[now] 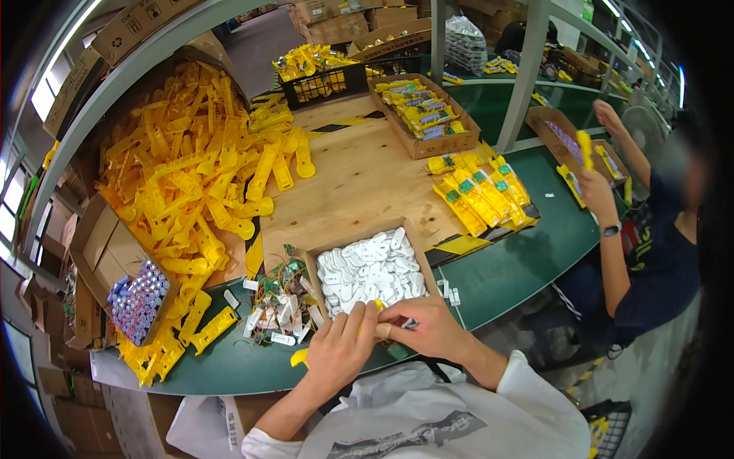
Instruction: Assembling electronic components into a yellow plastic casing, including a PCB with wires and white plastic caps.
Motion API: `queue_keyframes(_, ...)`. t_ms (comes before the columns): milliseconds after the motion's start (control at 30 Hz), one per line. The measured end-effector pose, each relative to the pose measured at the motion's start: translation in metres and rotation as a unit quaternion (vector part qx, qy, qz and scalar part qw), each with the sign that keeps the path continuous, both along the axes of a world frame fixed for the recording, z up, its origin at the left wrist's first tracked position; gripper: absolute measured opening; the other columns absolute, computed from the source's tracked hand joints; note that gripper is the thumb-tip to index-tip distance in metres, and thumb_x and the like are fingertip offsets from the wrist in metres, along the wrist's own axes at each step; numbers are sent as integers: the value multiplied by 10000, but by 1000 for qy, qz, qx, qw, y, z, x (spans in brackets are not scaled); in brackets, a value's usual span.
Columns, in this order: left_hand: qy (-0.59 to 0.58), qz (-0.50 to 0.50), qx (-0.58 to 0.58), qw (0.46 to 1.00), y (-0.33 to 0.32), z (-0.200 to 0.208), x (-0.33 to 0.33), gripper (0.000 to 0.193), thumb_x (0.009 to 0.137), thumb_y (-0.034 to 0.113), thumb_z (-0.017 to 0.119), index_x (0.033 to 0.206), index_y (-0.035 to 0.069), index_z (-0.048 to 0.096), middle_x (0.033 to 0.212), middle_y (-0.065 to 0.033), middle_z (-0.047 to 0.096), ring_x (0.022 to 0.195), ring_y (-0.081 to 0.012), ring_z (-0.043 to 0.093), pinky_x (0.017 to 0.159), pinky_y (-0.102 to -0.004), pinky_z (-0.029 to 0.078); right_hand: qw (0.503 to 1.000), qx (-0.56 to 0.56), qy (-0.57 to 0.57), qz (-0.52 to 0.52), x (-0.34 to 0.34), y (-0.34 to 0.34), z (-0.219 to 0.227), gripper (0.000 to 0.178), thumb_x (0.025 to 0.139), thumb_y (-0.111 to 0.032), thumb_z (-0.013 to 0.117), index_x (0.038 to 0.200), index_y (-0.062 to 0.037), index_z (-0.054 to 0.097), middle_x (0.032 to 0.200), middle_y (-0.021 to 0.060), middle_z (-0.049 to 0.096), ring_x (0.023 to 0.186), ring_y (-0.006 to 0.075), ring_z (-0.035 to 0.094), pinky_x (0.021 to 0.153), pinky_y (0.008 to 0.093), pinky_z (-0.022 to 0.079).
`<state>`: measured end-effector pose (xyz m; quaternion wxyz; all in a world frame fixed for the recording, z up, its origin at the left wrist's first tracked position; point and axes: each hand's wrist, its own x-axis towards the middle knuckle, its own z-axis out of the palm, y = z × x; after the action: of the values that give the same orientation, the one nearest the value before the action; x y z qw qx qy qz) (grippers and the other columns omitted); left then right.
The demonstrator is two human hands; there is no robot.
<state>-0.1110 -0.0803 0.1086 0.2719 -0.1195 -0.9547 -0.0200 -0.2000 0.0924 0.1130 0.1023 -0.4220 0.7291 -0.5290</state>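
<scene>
A yellow plastic piece (299, 357) is held in both hands over the near edge of the counter (505, 275), just in front of a cardboard box (425, 268) of white pieces (367, 264). The left hand (342, 344) is curled around it, one end sticking out to the left; the right hand (428, 325) closes in against the left, its fingers bent at the other end. A small grey thing (410, 323) shows by the right hand, too small to tell.

Left of the box lies a tangle of wires (284, 302) with white blocks. Farther left, blue and purple batteries (140, 302) sit in an open box, beside a large heap of yellow casings (183, 161) spilling onto a wooden board (329, 183).

Right of the board's middle, yellow casings with green circuit boards (482, 195) lie in rows. Behind them stands a carton (462, 144) of filled casings, near a black crate (325, 86). At the right, a co-worker (657, 252) holds up another yellow piece (585, 149).
</scene>
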Motion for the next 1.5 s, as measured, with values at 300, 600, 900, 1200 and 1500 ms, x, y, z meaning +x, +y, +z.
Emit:
queue_keyframes(300,7,109,189,976,0,-24,-13,572,634,91,776,1170,31,585,1025,-114,655,831,-269,665,684,-344,540,972,-107,206,35,-23,-17,-31,312,724,-13,717,1033,-29,672,941,86,674,868,257,652,756,336,541)
queue_keyframes(600,1,193,236,952,-5,-25,20,594,635,102,773,1188,34,566,1017,-114,661,809,-254,664,665,-329,540,932,-83,312,165,-28,-40,-31,335,707,-44,739,1036,-20,682,1116,73,644,945,234,645,787,311,561)
queue_keyframes(900,33,240,198,950,-18,-31,50,590,643,103,786,1193,25,589,1024,-108,674,789,-233,661,678,-312,534,922,-85,321,198,-14,-64,-31,352,712,-47,772,1051,-16,681,1067,142,680,720,245,664,628,322,565)
queue_keyframes(1200,79,224,203,950,-56,-49,52,542,651,90,778,1162,15,613,1032,-82,680,713,-193,629,611,-297,504,937,59,345,-13,30,-82,-35,426,717,9,727,1137,-2,659,905,91,699,705,189,679,606,290,556)
queue_keyframes(1500,6,12,14,1000,-83,-43,37,397,764,137,605,1137,3,624,992,-50,621,710,-123,549,563,-230,434,947,196,246,-65,57,-72,-4,342,752,-33,726,1084,1,651,749,62,633,605,183,629,538,296,516)
